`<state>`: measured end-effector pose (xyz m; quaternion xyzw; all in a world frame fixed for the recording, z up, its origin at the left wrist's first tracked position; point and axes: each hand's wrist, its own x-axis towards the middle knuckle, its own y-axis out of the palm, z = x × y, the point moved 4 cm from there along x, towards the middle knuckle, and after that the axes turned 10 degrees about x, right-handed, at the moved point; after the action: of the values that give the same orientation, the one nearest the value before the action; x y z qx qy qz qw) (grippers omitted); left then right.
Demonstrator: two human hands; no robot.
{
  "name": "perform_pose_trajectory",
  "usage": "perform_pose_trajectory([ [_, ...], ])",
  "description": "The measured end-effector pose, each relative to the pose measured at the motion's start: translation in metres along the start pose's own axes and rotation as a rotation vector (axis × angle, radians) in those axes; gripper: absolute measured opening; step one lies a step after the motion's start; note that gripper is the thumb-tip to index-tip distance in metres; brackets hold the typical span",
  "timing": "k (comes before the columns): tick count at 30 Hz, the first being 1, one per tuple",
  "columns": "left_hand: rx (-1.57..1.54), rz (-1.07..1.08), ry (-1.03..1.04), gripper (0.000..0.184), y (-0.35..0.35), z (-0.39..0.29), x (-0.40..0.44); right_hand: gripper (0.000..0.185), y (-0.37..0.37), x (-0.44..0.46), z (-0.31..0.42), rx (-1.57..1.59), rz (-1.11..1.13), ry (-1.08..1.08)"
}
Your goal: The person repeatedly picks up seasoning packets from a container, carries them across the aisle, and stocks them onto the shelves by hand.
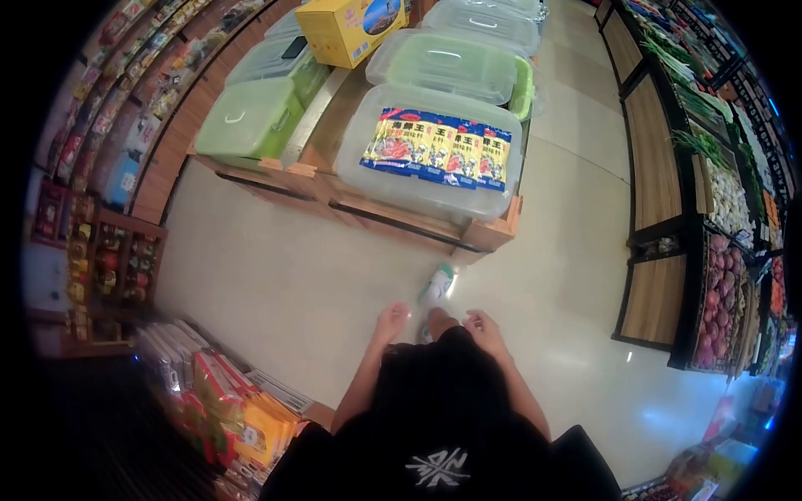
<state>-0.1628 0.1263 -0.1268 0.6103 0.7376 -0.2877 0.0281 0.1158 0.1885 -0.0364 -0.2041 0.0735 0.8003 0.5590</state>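
My left hand [392, 322] hangs in front of my body over the floor, its fingers loosely bent with nothing visible in them. On the other side of my leg, my right hand [483, 326] is held low with loosely bent fingers, also without anything visible. Neither hand touches the goods. Ahead of both, several blue and yellow seasoning packets [439, 149] lie overlapping in a row on a clear plastic lid [355, 159]. That lid covers a bin at the near end of a low wooden display stand [359, 215].
Green lidded bins [242, 117] and a yellow carton [347, 32] stand on the display, with a dark phone-like object [294, 47] beside the carton. Shelves of packaged goods [125, 67] line the left. Vegetable racks [723, 188] run along the right. Bagged goods [267, 430] sit at lower left.
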Motion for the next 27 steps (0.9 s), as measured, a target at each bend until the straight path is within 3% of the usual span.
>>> perform_pose_trajectory([
  [5,-0.071,-0.221,0.111,0.024,-0.065,-0.130,0.082,0.031,0.014,0.065,0.083,0.167,0.074,-0.143],
  [8,-0.063,-0.393,0.286,0.028,-0.098,-0.201,0.133,0.033,0.019,0.106,0.129,0.274,0.097,-0.173],
  [13,0.273,-0.606,0.305,0.044,-0.129,-0.240,0.218,0.048,0.025,0.174,0.179,0.460,0.163,-0.264],
  [14,0.335,-0.641,0.302,0.047,-0.131,-0.242,0.229,0.058,0.027,0.187,0.182,0.472,0.195,-0.195],
  [17,0.339,-0.621,0.223,0.052,-0.138,-0.250,0.248,0.063,0.029,0.214,0.198,0.554,0.240,-0.223],
  [18,0.420,-0.696,0.290,0.051,-0.141,-0.253,0.251,0.069,0.028,0.220,0.205,0.569,0.284,-0.201],
  [21,0.102,-0.506,0.145,0.049,-0.146,-0.245,0.269,0.071,0.031,0.238,0.213,0.605,0.301,-0.142],
  [24,0.209,-0.431,0.123,0.042,-0.149,-0.252,0.267,0.069,0.032,0.247,0.220,0.599,0.291,-0.081],
  [27,0.017,-0.202,0.123,0.033,-0.137,-0.266,0.250,0.066,0.027,0.250,0.229,0.566,0.204,-0.003],
])
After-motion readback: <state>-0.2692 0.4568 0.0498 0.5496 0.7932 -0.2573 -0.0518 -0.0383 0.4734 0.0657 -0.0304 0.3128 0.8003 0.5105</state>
